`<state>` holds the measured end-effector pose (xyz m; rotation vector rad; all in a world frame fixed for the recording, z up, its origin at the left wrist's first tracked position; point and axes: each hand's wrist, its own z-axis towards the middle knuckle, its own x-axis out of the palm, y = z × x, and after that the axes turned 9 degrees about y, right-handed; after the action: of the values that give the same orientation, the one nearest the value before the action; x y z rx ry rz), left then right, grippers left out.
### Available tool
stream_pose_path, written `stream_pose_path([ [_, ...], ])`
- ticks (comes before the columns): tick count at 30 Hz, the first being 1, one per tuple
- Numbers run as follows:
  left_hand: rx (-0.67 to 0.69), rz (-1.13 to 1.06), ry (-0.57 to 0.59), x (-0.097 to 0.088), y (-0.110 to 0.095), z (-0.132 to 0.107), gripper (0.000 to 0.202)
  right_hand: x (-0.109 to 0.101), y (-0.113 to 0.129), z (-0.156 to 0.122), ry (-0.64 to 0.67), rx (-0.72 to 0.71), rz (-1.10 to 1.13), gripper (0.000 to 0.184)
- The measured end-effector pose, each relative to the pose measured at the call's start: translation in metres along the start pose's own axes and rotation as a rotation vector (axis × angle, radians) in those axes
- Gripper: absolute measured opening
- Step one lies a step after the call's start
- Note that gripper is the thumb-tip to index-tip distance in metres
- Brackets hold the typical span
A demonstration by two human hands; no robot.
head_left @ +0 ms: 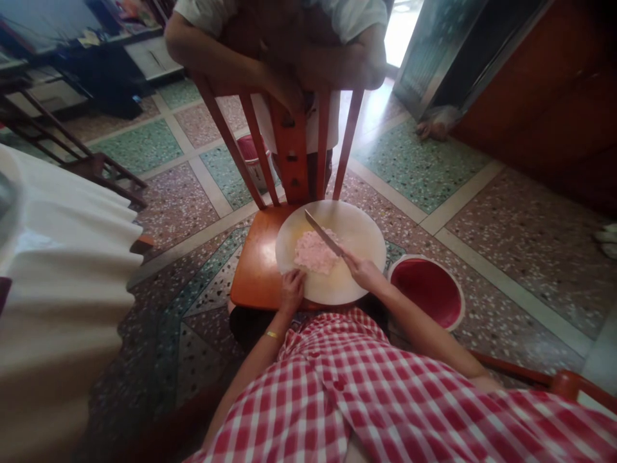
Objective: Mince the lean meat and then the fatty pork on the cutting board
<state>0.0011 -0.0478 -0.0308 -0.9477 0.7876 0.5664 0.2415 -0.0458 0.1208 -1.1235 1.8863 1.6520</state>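
Note:
A round white cutting board [359,228] lies on the seat of an orange wooden chair [255,263]. A heap of pink minced meat [315,252] sits in its middle. My right hand [364,271] is closed round the handle of a knife [322,233], whose blade lies across the meat and points up and left. My left hand [292,289] rests on the board's near edge with its fingers curled on the rim. It wears a thin gold bangle on the wrist.
A red bowl [427,290] stands on the terrazzo floor right of the chair. Another person [289,45] leans with both arms on the chair's back. A small red bucket [250,154] is behind the chair. White cloth [58,276] fills the left side.

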Motion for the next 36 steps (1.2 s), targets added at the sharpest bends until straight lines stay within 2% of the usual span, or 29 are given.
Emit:
stream_pose_path([
  [2, -0.008, 0.003, 0.004, 0.0, 0.0, 0.0, 0.026, -0.007, 0.004, -0.002, -0.095, -0.114, 0.071, 0.046],
  [4, -0.004, 0.002, -0.001, 0.0, 0.001, 0.0, 0.026, -0.008, 0.005, 0.0, -0.143, -0.165, 0.117, 0.047],
  [9, 0.001, 0.003, -0.002, -0.001, -0.001, -0.001, 0.027, 0.008, -0.01, 0.009, 0.028, 0.033, 0.116, 0.046],
  [14, -0.001, -0.008, 0.003, -0.001, -0.001, -0.001, 0.025, 0.005, -0.004, 0.004, -0.095, -0.111, 0.11, 0.046],
  [18, -0.017, -0.016, 0.012, -0.001, 0.0, -0.001, 0.027, 0.01, -0.008, 0.0, 0.008, 0.029, 0.013, 0.046],
  [20, -0.014, -0.016, 0.019, -0.001, -0.001, 0.0, 0.027, 0.009, -0.01, -0.003, 0.029, 0.05, 0.004, 0.043],
  [25, -0.016, -0.021, 0.01, -0.001, -0.001, 0.0, 0.027, -0.001, -0.001, -0.004, -0.132, -0.072, 0.025, 0.044],
  [29, -0.019, -0.016, 0.019, -0.003, -0.003, 0.0, 0.028, 0.006, -0.009, 0.004, -0.019, 0.075, -0.004, 0.043],
  [31, -0.022, -0.005, 0.029, -0.004, -0.003, 0.0, 0.028, 0.003, -0.011, 0.005, 0.006, 0.067, 0.013, 0.042],
  [34, -0.028, 0.004, 0.037, -0.005, -0.004, 0.0, 0.027, -0.009, -0.006, 0.003, -0.104, -0.066, 0.071, 0.043],
  [36, -0.025, 0.003, 0.025, -0.004, -0.003, 0.0, 0.027, -0.013, -0.004, 0.004, -0.171, -0.077, 0.098, 0.044],
])
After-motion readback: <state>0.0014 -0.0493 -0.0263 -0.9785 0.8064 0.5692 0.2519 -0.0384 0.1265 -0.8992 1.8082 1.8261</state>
